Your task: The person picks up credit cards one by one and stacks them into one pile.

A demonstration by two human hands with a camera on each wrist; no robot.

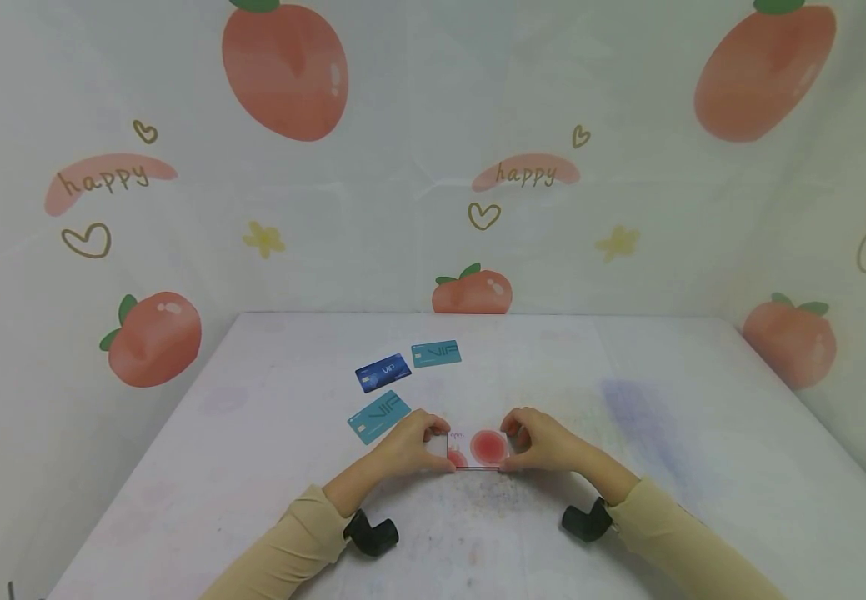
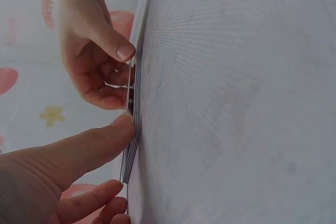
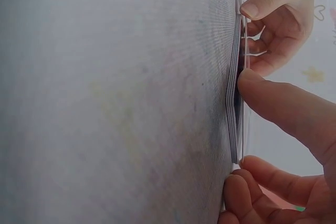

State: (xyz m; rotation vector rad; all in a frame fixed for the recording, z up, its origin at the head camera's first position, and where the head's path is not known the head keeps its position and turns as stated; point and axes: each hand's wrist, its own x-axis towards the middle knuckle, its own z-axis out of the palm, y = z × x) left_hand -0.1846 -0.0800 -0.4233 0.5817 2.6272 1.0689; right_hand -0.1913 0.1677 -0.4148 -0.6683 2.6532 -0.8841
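Note:
Both hands hold a small stack of cards low over the table, its top card (image 1: 478, 450) white with red and pink circles. The left hand (image 1: 408, 444) grips the left end, thumb at the near edge and fingers at the far one. At the right end the right hand (image 1: 547, 442) grips it the same way. In the left wrist view the stack (image 2: 132, 153) shows edge-on as thin layers. A narrow gap parts the top card from the layers (image 3: 231, 114) under it in the right wrist view, with the thumbs at that edge.
A teal card (image 1: 379, 417) lies on the table just beyond the left hand. Farther back lie a dark blue card (image 1: 383, 372) and another teal card (image 1: 436, 353). Behind the white table (image 1: 553, 358) hangs a fruit-printed sheet (image 1: 402, 192).

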